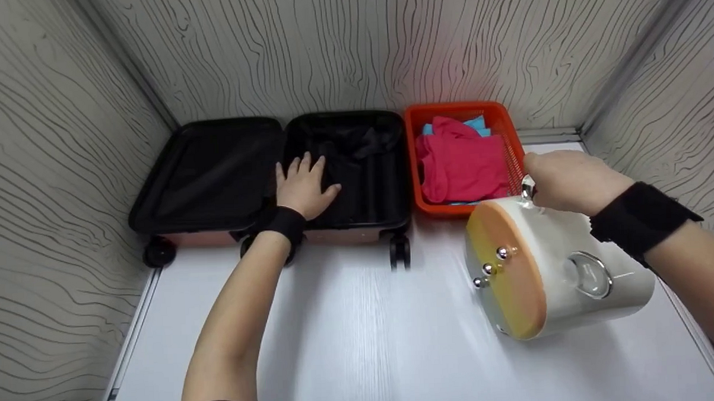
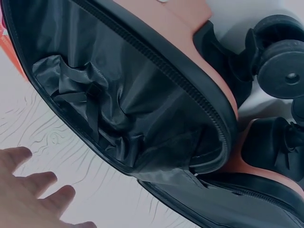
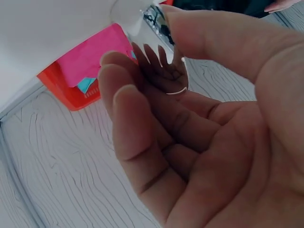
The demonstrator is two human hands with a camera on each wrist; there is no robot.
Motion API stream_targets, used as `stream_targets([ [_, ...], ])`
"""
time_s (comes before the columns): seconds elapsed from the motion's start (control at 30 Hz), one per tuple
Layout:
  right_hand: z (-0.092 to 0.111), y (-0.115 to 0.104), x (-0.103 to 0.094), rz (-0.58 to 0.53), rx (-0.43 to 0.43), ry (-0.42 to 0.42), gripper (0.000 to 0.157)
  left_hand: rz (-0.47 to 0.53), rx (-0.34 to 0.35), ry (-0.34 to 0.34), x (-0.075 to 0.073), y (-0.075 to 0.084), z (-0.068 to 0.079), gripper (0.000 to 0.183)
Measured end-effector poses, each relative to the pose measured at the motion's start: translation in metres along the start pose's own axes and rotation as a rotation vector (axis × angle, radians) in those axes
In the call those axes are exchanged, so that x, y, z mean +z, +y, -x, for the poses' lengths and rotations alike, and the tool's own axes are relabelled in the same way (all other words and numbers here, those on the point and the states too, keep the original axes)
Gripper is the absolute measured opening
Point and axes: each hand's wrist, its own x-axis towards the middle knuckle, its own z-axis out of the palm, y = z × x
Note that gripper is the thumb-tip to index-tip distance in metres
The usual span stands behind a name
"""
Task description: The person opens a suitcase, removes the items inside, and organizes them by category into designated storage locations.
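Observation:
My right hand (image 1: 573,178) grips the shiny chrome handle (image 1: 528,188) on top of a glossy white rounded box (image 1: 597,275). The box is tilted, its orange-yellow front with silver ball knobs turned left, and an oval chrome-rimmed recess shows on its side. In the right wrist view the curled fingers (image 3: 135,123) go round the handle, which mirrors them. My left hand (image 1: 303,187) is spread over the inner edge of the right half of an open suitcase (image 1: 213,170), black inside with a pink shell. Its fingers are straight and hold nothing. Black straps (image 2: 92,92) lie in that half.
An orange basket (image 1: 412,163) with a folded pink garment (image 1: 465,164) and blue cloth (image 1: 478,124) stands right of the suitcase. Black wheels (image 1: 400,250) stick out at the suitcase's front. Wood-grain panels (image 1: 340,52) enclose the white table (image 1: 350,343) at back and sides.

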Motion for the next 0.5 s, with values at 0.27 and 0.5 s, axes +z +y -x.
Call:
stream_targets([
  [0.27,0.010,0.012,-0.002,0.083,0.074,-0.049,0.014,0.002,0.031,-0.027,0.004,0.007,-0.003,0.077],
  [0.5,0.014,0.025,0.000,0.135,0.105,-0.061,0.011,0.016,0.077,-0.049,0.006,0.014,-0.004,0.079],
])
